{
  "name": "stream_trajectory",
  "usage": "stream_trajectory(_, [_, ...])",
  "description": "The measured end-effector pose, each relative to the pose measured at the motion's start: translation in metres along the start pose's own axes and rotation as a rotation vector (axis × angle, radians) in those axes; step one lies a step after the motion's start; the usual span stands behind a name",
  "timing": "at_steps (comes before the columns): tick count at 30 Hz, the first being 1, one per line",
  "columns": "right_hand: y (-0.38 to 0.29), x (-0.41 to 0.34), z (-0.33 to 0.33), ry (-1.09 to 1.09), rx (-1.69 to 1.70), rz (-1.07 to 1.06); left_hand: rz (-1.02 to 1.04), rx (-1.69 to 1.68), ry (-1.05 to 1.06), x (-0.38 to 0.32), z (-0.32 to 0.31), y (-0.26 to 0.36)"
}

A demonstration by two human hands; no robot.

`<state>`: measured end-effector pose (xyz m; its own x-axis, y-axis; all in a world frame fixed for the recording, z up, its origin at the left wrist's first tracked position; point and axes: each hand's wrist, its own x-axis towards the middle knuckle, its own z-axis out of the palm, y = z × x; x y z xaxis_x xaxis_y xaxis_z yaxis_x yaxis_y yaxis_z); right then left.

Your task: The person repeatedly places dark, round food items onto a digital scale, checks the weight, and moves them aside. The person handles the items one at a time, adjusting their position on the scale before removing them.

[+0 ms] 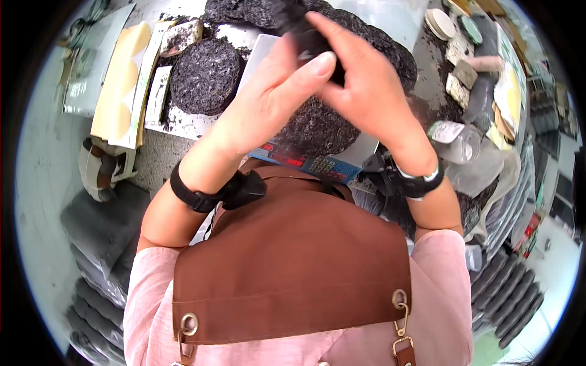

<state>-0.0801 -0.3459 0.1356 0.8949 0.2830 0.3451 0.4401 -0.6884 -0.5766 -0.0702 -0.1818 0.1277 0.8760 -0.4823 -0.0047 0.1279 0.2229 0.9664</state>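
Note:
Both my hands are raised over a digital scale (361, 148) with a blue keypad panel and red digits. A blurred dark piece (307, 39), seemingly dried seaweed, is between my left hand (270, 94) and my right hand (371, 87). Its edges and the hidden fingertips are hard to make out. Below the hands, a round dark cake of what looks like dried seaweed (316, 130) lies on the scale's metal pan. Another round cake (206, 75) rests left of the scale. More cakes (387, 50) lie behind my hands.
Printed packaging sheets (121, 82) and a crumb-covered block (181, 37) are at the left. On the right are a clear jar (455, 142) on its side, a round white lid (440, 24) and small blocks (464, 75). Dark bagged stacks (508, 295) stand beside me.

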Motion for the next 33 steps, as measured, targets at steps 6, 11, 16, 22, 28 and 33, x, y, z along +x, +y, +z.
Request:
stream_trajectory(6, [0.016,-0.043,-0.043,0.069,0.672,0.631,0.551,0.758,-0.005,0.013,-0.056,0.033])
stream_trajectory(11, [-0.006,-0.044,-0.028,-0.356,0.218,0.495,0.122,1.008,-0.382,0.025,-0.025,0.018])
stream_trajectory(16, [0.043,-0.052,-0.002,-0.323,0.430,0.652,0.173,0.973,-0.261,0.044,-0.035,-0.049])
stream_trajectory(22, [0.127,-0.064,0.063,-0.468,0.177,0.784,0.682,1.465,-0.358,0.029,-0.034,-0.165])
stream_trajectory(28, [0.044,-0.082,0.059,-0.094,-0.027,0.570,0.463,0.875,-0.298,0.029,-0.024,-0.159])
stream_trajectory(33, [0.045,-0.149,-0.014,1.035,0.498,1.007,0.753,1.373,-0.285,0.025,-0.031,-0.150])
